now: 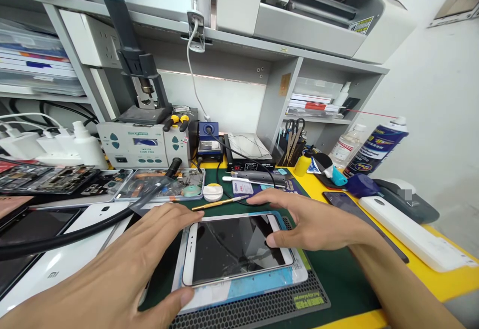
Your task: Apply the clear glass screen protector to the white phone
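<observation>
A phone (pixel 235 244) with a white frame and dark screen lies face up on a blue-and-white pad (pixel 258 285), which rests on a mesh-patterned mat (pixel 224 316). My left hand (pixel 123 259) is at the phone's left end, thumb and fingers apart; its thumb is by the near corner and its fingertips by the far one. Over the right end is my right hand (pixel 310 219), its thumb at the screen and its index finger stretched out beyond the phone. A thin yellow-handled brush (pixel 215 204) lies just behind the phone, close to that index fingertip.
A black hose (pixel 101 229) crosses the left side, above a white phone back (pixel 78 249). Behind stand a parts tray (pixel 160 185) and a grey soldering station (pixel 136 144). A dark phone (pixel 359 219), a white bar-shaped object (pixel 407 232) and a spray can (pixel 377 147) are at right.
</observation>
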The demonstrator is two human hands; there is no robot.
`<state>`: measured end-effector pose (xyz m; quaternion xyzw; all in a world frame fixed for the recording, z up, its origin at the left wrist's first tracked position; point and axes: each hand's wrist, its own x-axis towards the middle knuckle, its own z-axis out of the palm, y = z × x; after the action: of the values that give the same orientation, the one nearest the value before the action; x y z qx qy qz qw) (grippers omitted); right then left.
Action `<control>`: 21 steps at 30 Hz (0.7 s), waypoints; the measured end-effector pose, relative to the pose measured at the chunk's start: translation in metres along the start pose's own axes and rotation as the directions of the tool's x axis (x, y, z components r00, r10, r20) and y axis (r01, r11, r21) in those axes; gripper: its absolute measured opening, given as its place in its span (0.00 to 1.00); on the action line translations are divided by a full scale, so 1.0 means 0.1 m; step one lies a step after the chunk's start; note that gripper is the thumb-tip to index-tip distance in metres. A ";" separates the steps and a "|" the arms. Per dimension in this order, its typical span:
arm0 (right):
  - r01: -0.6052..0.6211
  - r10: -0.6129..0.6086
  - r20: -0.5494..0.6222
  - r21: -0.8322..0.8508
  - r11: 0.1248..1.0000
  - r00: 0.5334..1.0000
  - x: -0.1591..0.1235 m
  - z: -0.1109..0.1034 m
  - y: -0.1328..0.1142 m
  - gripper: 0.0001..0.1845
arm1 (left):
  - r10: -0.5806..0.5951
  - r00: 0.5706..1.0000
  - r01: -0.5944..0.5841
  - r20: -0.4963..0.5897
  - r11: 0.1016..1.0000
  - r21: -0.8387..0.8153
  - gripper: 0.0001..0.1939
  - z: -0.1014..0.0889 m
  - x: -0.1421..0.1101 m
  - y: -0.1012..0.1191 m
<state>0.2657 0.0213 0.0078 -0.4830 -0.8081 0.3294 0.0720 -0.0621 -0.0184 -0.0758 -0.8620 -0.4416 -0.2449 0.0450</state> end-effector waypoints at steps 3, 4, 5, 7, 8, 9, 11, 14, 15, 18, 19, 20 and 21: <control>0.022 -0.022 -0.003 -0.021 1.000 1.000 0.00 -0.01 0.02 0.38 | -0.030 0.999 0.030 0.026 0.999 0.017 0.32 -0.01 0.00 -0.01; 0.032 -0.032 -0.005 -0.029 0.999 0.999 -0.01 -0.01 0.02 0.38 | -0.027 0.999 0.026 0.025 1.000 0.017 0.32 -0.01 0.00 -0.01; 0.040 -0.040 -0.008 -0.032 0.999 0.999 -0.01 -0.01 0.02 0.38 | -0.021 1.000 0.021 0.023 1.000 0.016 0.32 -0.02 0.00 -0.01; 0.046 -0.047 -0.020 -0.027 0.999 0.999 -0.02 -0.01 0.02 0.37 | -0.023 0.999 0.022 0.024 1.000 0.018 0.33 -0.02 0.00 -0.01; 0.045 -0.046 -0.028 -0.022 0.999 0.999 -0.02 0.00 0.02 0.37 | -0.027 0.999 0.027 0.026 1.000 0.016 0.34 -0.03 0.01 0.00; 0.043 -0.044 -0.034 -0.014 0.999 0.998 -0.02 0.00 0.01 0.37 | -0.032 0.999 0.032 0.028 0.999 0.013 0.34 -0.03 0.01 0.01; 0.046 -0.046 -0.046 0.005 0.999 0.998 -0.02 0.01 0.01 0.37 | -0.034 0.999 0.034 0.022 0.999 0.001 0.34 -0.04 0.02 0.02; 0.070 -0.069 -0.059 0.017 0.997 0.996 -0.01 0.03 -0.02 0.37 | -0.032 0.999 0.032 0.020 0.999 -0.001 0.35 -0.05 0.03 0.02; 0.073 -0.072 -0.060 0.014 0.997 0.996 -0.01 0.04 -0.03 0.37 | -0.040 0.999 0.039 0.024 0.999 0.008 0.35 -0.05 0.03 0.01; 0.077 -0.077 -0.065 -0.001 0.997 0.995 0.01 0.09 -0.09 0.39 | -0.028 0.998 0.026 0.059 0.999 0.037 0.37 -0.05 0.01 -0.03; 0.081 -0.081 -0.071 -0.003 0.997 0.994 0.02 0.11 -0.11 0.40 | -0.015 0.997 0.013 0.070 0.999 0.038 0.38 -0.05 0.01 -0.04; 0.089 -0.089 -0.082 -0.005 0.996 0.993 0.03 0.14 -0.12 0.40 | -0.001 0.997 -0.001 0.074 0.999 0.035 0.38 -0.04 0.01 -0.04; 0.101 -0.101 -0.093 -0.006 0.995 0.990 0.04 0.16 -0.14 0.41 | 0.000 0.998 -0.001 0.059 1.000 0.027 0.36 -0.04 0.01 -0.04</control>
<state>0.2464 0.0125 0.0031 -0.4564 -0.8275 0.3018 0.1260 -0.0662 -0.0165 -0.0723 -0.8682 -0.4457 -0.2134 0.0436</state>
